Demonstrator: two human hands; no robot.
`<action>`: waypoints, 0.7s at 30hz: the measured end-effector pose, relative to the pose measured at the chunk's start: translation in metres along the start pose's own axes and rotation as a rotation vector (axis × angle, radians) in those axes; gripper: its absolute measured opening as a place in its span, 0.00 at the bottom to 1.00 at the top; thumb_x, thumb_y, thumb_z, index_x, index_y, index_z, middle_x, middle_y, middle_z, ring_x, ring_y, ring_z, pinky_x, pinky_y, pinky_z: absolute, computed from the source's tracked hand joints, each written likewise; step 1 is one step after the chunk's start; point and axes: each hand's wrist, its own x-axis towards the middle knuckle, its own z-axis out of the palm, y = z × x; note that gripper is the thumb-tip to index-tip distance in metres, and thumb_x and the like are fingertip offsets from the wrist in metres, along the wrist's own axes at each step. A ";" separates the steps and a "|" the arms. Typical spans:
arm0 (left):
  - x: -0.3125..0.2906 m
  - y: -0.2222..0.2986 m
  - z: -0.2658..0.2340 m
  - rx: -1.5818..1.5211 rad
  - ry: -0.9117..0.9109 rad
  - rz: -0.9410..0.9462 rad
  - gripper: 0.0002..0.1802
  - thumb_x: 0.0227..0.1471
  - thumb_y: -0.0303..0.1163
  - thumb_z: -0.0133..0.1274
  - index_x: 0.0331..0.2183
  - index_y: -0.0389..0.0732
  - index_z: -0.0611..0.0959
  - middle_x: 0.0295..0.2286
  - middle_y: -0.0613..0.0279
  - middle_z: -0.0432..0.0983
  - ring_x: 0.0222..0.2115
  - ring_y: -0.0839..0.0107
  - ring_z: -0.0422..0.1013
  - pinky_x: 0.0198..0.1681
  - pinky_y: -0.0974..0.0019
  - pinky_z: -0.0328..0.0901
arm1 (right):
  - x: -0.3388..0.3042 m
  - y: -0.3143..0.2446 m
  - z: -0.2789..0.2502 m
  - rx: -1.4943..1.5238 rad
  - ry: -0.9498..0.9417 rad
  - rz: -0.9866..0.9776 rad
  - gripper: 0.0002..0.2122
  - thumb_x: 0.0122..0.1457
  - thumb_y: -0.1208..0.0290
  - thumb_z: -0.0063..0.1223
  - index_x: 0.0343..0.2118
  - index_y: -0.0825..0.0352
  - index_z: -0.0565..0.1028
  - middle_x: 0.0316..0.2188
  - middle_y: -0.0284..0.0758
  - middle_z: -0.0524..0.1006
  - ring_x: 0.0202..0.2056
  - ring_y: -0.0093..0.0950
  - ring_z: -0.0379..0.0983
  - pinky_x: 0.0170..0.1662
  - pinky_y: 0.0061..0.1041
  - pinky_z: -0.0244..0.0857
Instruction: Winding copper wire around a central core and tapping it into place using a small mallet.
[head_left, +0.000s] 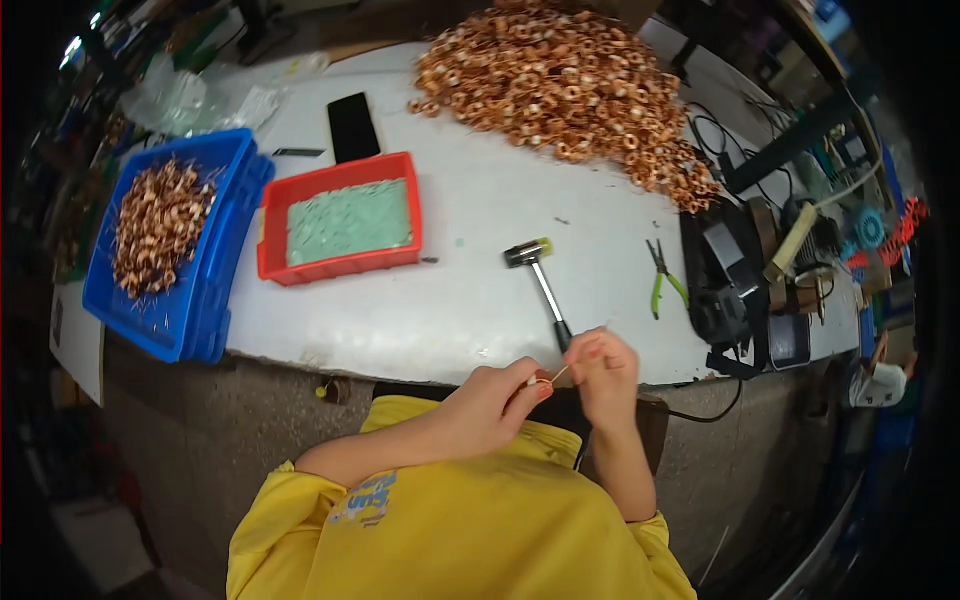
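Note:
Over the table's front edge, my left hand (pixel 485 408) pinches a small copper-wound ring coil (pixel 541 382) between thumb and fingers; the fingers cover much of it. A thin wire end (pixel 561 373) runs from the coil to my right hand (pixel 603 375), whose fingertips are closed on it. Just beyond my hands lies a small mallet (pixel 545 288) with a dark and yellow head, its black grip reaching close to my right fingers. A large heap of similar copper coils (pixel 570 85) covers the far side of the table.
A red tray (pixel 340 272) holds flat pale green pieces. Left of it, a blue bin (pixel 205 290) contains more copper coils. A black phone (pixel 353 127) lies behind the red tray. Green-handled pliers (pixel 658 280) rest at the right, near a black bag (pixel 715 285) and cables.

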 end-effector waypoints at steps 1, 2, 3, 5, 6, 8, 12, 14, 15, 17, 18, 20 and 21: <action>-0.007 -0.002 -0.005 -0.024 -0.007 -0.016 0.05 0.53 0.26 0.44 0.32 0.37 0.74 0.16 0.66 0.67 0.15 0.75 0.58 0.20 0.73 0.55 | 0.004 0.001 0.001 -0.021 -0.009 -0.048 0.08 0.57 0.75 0.43 0.22 0.68 0.70 0.20 0.32 0.69 0.19 0.16 0.56 0.24 0.13 0.52; -0.012 -0.004 -0.012 -0.045 -0.019 -0.025 0.05 0.53 0.26 0.44 0.32 0.37 0.74 0.16 0.66 0.68 0.15 0.75 0.58 0.20 0.73 0.55 | 0.009 0.002 0.004 -0.011 -0.011 -0.081 0.09 0.58 0.73 0.43 0.22 0.67 0.69 0.19 0.31 0.67 0.18 0.16 0.54 0.23 0.13 0.50; -0.017 -0.006 -0.018 -0.067 -0.041 -0.028 0.04 0.53 0.26 0.44 0.32 0.38 0.74 0.17 0.66 0.68 0.15 0.76 0.57 0.19 0.73 0.54 | 0.018 0.003 -0.007 -0.007 0.051 -0.185 0.09 0.58 0.74 0.43 0.21 0.67 0.68 0.18 0.30 0.65 0.17 0.15 0.53 0.22 0.14 0.49; -0.029 -0.022 -0.025 -0.108 -0.020 -0.017 0.05 0.53 0.26 0.45 0.32 0.37 0.74 0.16 0.67 0.67 0.15 0.76 0.56 0.19 0.74 0.53 | 0.040 0.001 -0.013 -0.021 0.114 -0.289 0.08 0.57 0.74 0.43 0.21 0.66 0.68 0.17 0.28 0.63 0.17 0.15 0.52 0.21 0.14 0.48; -0.037 -0.036 -0.028 -0.126 0.025 -0.005 0.05 0.53 0.26 0.45 0.33 0.36 0.73 0.16 0.66 0.66 0.15 0.77 0.56 0.19 0.74 0.52 | 0.049 -0.004 -0.009 -0.149 0.083 -0.276 0.08 0.57 0.75 0.44 0.22 0.66 0.69 0.18 0.28 0.65 0.17 0.16 0.53 0.21 0.14 0.49; -0.049 -0.045 -0.045 -0.321 0.131 -0.063 0.06 0.54 0.27 0.44 0.33 0.36 0.73 0.16 0.68 0.63 0.15 0.79 0.54 0.19 0.76 0.51 | 0.066 -0.013 0.009 -0.400 0.017 -0.238 0.06 0.55 0.75 0.45 0.22 0.66 0.71 0.19 0.29 0.68 0.17 0.17 0.56 0.21 0.14 0.51; -0.058 -0.044 -0.062 -0.577 0.235 -0.099 0.07 0.57 0.29 0.41 0.35 0.36 0.72 0.15 0.72 0.58 0.15 0.82 0.50 0.18 0.78 0.47 | 0.096 0.014 0.076 -1.035 -0.279 -0.301 0.04 0.53 0.74 0.50 0.30 0.67 0.74 0.26 0.35 0.72 0.22 0.29 0.65 0.27 0.23 0.61; -0.053 -0.042 -0.066 -0.638 0.261 -0.057 0.08 0.58 0.30 0.40 0.36 0.36 0.71 0.15 0.73 0.55 0.16 0.83 0.49 0.18 0.79 0.46 | 0.113 0.035 0.086 -1.119 -0.265 -0.325 0.05 0.53 0.73 0.50 0.33 0.65 0.73 0.29 0.36 0.68 0.26 0.34 0.68 0.31 0.28 0.64; -0.052 -0.044 -0.069 -0.645 0.271 -0.048 0.08 0.58 0.30 0.40 0.36 0.36 0.71 0.15 0.73 0.55 0.16 0.83 0.49 0.18 0.79 0.46 | 0.118 0.040 0.089 -1.125 -0.276 -0.333 0.05 0.53 0.73 0.50 0.33 0.65 0.73 0.29 0.36 0.68 0.26 0.34 0.68 0.31 0.28 0.64; -0.051 -0.047 -0.071 -0.676 0.247 -0.075 0.08 0.58 0.30 0.40 0.36 0.36 0.71 0.15 0.73 0.55 0.16 0.83 0.48 0.18 0.79 0.46 | 0.127 0.047 0.091 -1.103 -0.275 -0.264 0.04 0.52 0.75 0.50 0.32 0.67 0.73 0.29 0.37 0.68 0.25 0.33 0.68 0.31 0.27 0.63; -0.049 -0.047 -0.072 -0.689 0.231 -0.087 0.08 0.59 0.30 0.40 0.36 0.36 0.71 0.15 0.73 0.55 0.16 0.83 0.48 0.18 0.78 0.46 | 0.132 0.049 0.091 -1.091 -0.270 -0.229 0.04 0.52 0.77 0.50 0.31 0.68 0.72 0.29 0.37 0.69 0.25 0.32 0.67 0.31 0.26 0.63; -0.046 -0.048 -0.075 -0.713 0.230 -0.104 0.09 0.59 0.30 0.40 0.36 0.35 0.71 0.15 0.73 0.55 0.16 0.82 0.48 0.18 0.78 0.46 | 0.141 0.047 0.094 -1.117 -0.277 -0.160 0.04 0.50 0.78 0.51 0.29 0.69 0.72 0.30 0.38 0.69 0.26 0.33 0.67 0.32 0.27 0.63; -0.045 -0.048 -0.076 -0.724 0.245 -0.107 0.09 0.59 0.30 0.40 0.36 0.35 0.71 0.15 0.73 0.55 0.16 0.82 0.49 0.18 0.79 0.46 | 0.144 0.045 0.098 -1.155 -0.288 -0.127 0.03 0.50 0.79 0.50 0.28 0.69 0.71 0.30 0.38 0.69 0.27 0.34 0.67 0.33 0.28 0.63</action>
